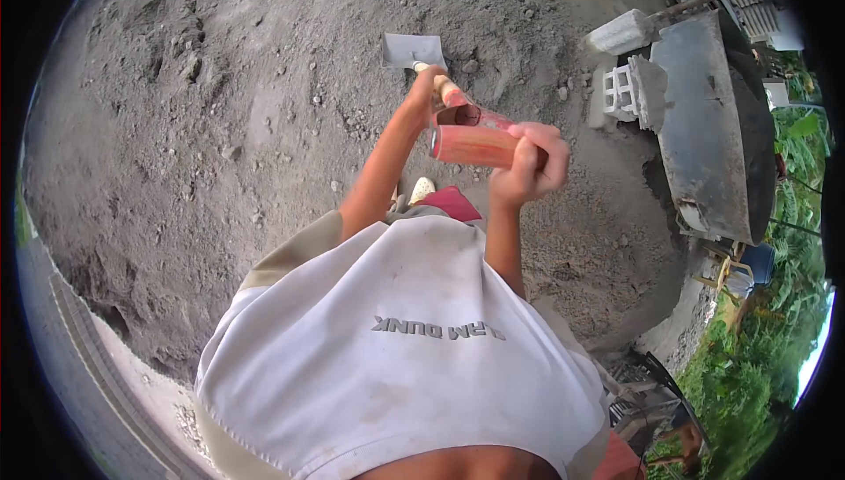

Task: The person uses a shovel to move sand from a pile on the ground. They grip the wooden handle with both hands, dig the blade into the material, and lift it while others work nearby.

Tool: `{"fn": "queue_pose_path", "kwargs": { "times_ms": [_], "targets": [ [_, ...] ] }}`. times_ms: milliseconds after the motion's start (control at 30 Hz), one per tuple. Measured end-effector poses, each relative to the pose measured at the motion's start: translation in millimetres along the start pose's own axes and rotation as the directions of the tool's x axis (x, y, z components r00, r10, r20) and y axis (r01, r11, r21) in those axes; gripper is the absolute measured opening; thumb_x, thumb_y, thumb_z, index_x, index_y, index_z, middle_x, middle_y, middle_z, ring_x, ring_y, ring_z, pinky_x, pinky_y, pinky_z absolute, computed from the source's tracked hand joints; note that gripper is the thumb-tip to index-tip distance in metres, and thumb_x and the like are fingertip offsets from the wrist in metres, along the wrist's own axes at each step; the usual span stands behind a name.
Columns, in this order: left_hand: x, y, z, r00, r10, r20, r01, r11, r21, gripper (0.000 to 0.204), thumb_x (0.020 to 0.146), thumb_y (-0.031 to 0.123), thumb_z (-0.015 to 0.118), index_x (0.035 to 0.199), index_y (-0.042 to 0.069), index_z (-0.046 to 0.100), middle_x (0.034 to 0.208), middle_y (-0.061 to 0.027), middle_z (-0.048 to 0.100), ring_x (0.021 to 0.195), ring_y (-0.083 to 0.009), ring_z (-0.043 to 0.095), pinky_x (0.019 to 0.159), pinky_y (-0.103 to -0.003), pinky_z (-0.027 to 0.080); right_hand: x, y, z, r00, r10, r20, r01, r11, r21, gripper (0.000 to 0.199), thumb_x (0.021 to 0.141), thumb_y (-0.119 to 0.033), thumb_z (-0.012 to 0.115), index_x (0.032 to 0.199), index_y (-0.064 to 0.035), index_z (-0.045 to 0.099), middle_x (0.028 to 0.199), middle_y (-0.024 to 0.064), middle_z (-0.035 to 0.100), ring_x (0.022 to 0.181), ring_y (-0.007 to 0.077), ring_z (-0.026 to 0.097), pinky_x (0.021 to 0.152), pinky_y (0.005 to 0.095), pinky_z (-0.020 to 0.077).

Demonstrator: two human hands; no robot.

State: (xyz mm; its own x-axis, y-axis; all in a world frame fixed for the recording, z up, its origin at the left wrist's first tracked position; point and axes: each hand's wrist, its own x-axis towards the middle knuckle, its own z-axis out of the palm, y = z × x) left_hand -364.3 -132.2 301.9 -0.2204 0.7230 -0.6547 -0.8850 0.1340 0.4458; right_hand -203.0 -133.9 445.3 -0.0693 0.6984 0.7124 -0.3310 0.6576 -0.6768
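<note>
I hold a shovel with a grey metal blade and a red handle grip. My right hand is closed around the red D-shaped grip at the top of the handle. My left hand grips the wooden shaft lower down, just behind the blade. The blade rests on a large pile of grey sand in front of me. My white shirt fills the lower middle of the view and hides my legs, apart from one foot showing below the handle.
A dark metal wheelbarrow or mixing tub stands at the right, with a white concrete block and a grey sack beside it. Green plants grow at the lower right. A paved edge runs along the lower left.
</note>
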Motion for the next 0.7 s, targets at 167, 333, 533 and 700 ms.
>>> {"fn": "queue_pose_path", "kwargs": {
  "times_ms": [167, 333, 533, 700],
  "targets": [
    [-86, 51, -29, 0.873, 0.466, -0.143, -0.421, 0.868, 0.263, 0.043, 0.081, 0.028, 0.046, 0.118, 0.006, 0.047, 0.117, -0.0122, 0.049, 0.108, -0.0193, 0.045, 0.082, -0.032, 0.042, -76, 85, 45, 0.946, 0.232, 0.225, -0.240, 0.971, 0.008, 0.011, 0.079, -0.005, 0.043, 0.078, -0.0006, 0.053, 0.067, 0.0091, 0.058, 0.057, 0.0180, 0.055, 0.056, 0.0295, 0.0449],
    [-153, 46, -49, 0.675, 0.734, -0.073, -0.611, 0.612, 0.502, 0.026, 0.083, 0.016, 0.045, 0.102, 0.001, 0.055, 0.092, -0.0096, 0.060, 0.083, -0.0150, 0.055, 0.075, -0.026, 0.042, -97, 73, 84, 0.921, 0.197, 0.337, -0.202, 0.979, -0.022, 0.008, 0.078, -0.003, 0.045, 0.075, -0.0019, 0.053, 0.068, 0.0105, 0.057, 0.058, 0.0247, 0.054, 0.054, 0.0339, 0.0430],
    [-142, 54, -55, 0.450, 0.891, -0.055, -0.715, 0.396, 0.576, 0.011, 0.081, 0.002, 0.045, 0.080, -0.001, 0.056, 0.068, -0.0041, 0.056, 0.064, -0.0089, 0.052, 0.060, -0.022, 0.041, -76, 70, 111, 0.908, 0.159, 0.388, -0.151, 0.987, -0.052, 0.009, 0.078, -0.005, 0.045, 0.076, -0.0014, 0.053, 0.065, 0.0102, 0.057, 0.055, 0.0215, 0.055, 0.053, 0.0312, 0.0444],
    [-133, 91, -54, 0.279, 0.951, 0.135, -0.806, 0.156, 0.571, 0.011, 0.069, -0.002, 0.042, 0.063, -0.002, 0.052, 0.060, -0.0065, 0.052, 0.053, -0.0129, 0.047, 0.051, -0.025, 0.037, -56, 74, 145, 0.953, 0.108, 0.282, -0.100, 0.994, -0.040, 0.013, 0.080, -0.008, 0.043, 0.077, 0.0006, 0.052, 0.063, 0.0103, 0.057, 0.053, 0.0193, 0.056, 0.050, 0.0299, 0.0444]
  ]
}}
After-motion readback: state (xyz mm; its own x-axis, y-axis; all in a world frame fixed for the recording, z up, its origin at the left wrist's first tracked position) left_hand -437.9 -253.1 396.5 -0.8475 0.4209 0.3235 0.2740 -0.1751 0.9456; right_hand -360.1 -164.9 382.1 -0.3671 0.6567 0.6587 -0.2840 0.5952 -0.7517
